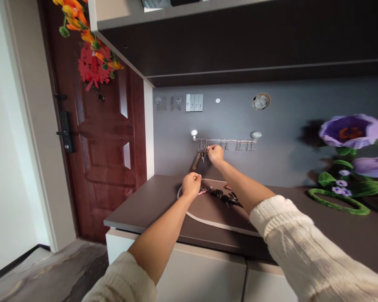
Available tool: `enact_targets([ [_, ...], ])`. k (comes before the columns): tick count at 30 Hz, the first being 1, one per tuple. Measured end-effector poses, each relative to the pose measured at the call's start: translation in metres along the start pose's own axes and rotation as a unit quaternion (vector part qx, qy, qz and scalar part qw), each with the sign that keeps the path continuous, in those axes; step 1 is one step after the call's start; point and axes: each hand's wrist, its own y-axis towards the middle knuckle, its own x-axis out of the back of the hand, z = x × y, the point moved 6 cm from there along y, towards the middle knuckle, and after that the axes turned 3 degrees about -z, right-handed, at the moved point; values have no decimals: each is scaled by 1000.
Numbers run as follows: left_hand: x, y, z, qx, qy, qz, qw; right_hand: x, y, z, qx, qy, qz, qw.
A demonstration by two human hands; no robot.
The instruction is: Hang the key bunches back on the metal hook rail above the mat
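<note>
My right hand (pixel 215 154) is raised to a metal hook rail (pixel 225 140) on the grey wall, fingers pinched on a bunch of keys (pixel 199 157) that hangs from a hook at the rail's left end. My left hand (pixel 191 184) is closed just above a brown oval tray (pixel 208 209) on the dark countertop, gripping something small with a pink bit showing beside it. Several more keys and fobs (pixel 225 196) lie in a heap in the tray.
A dark red door (pixel 97 138) with a black handle stands to the left. Light switches (pixel 194 102) sit above the rail. Big purple fabric flowers (pixel 353 138) stand on the countertop (pixel 138 209) at right. White cabinet fronts are below, a dark cupboard overhead.
</note>
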Motion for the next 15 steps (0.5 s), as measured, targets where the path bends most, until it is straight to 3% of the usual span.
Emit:
enact_targets([
  [15, 2, -1, -1, 9, 17, 1, 1000, -4, -6, -6, -56, -50, 0, 997],
])
